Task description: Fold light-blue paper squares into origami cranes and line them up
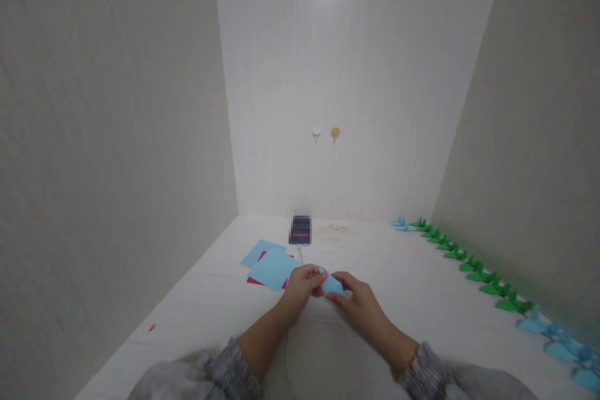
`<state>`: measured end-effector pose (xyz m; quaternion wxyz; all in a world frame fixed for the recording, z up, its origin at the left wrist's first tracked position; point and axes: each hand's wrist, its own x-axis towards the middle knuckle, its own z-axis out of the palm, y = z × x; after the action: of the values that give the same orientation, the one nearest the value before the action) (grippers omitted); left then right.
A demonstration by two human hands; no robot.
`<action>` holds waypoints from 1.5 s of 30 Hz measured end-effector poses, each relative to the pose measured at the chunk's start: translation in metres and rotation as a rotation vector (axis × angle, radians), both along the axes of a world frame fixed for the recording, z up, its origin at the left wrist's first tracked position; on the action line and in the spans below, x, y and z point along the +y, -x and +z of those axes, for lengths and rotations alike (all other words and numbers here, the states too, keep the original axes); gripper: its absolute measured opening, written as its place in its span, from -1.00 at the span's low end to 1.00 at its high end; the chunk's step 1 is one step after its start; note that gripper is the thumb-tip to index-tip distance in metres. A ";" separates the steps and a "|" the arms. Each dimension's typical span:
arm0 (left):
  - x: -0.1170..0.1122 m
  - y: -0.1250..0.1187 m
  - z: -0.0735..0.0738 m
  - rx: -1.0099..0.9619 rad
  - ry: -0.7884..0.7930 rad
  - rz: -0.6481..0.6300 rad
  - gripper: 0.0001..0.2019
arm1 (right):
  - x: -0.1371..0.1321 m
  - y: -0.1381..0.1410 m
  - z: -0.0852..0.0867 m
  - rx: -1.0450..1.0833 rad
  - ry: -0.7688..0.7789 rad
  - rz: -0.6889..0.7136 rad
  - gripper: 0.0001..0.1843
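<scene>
Paper piece (334, 285), small, light blue, sits between my hands above the white table (220, 325) in the head view. My left hand (301, 286) pinches its left side, thumb on top; my right hand (360, 301) grips its right edge, thumb and fingers. Light-blue sheets (272, 269) overlap red sheets (254, 282) to the left. Dark device (300, 231), blurred out, lies beyond, white cable (300, 255) attached. Green paper shapes (490, 284) line the right side, blue shapes (560, 350) at both ends.

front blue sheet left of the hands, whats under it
Red paper pokes out from under the front blue sheet at several edges; its middle is covered, so anything else there is hidden.
</scene>
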<state>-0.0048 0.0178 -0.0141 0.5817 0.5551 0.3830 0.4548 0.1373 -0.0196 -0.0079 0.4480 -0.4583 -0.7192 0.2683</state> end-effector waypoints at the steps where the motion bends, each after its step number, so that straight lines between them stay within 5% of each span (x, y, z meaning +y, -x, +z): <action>1: 0.001 0.001 0.000 0.003 0.010 0.010 -0.71 | -0.002 0.000 0.002 -0.050 -0.056 -0.016 -0.67; 10: -0.001 0.000 -0.002 -0.009 -0.029 0.050 -0.68 | -0.003 -0.004 0.004 -0.211 -0.131 -0.087 -0.80; 35: 0.000 0.001 0.001 -0.061 -0.027 -0.053 -0.64 | 0.000 -0.008 0.003 -0.147 -0.110 -0.190 -0.75; 45: -0.008 0.002 0.012 -0.196 -0.020 -0.035 -0.61 | 0.001 -0.010 0.002 -0.001 -0.024 -0.065 -0.71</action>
<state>-0.0069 0.0093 -0.0021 0.6188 0.5203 0.3100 0.5003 0.1468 -0.0184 -0.0063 0.4617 -0.4759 -0.7074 0.2448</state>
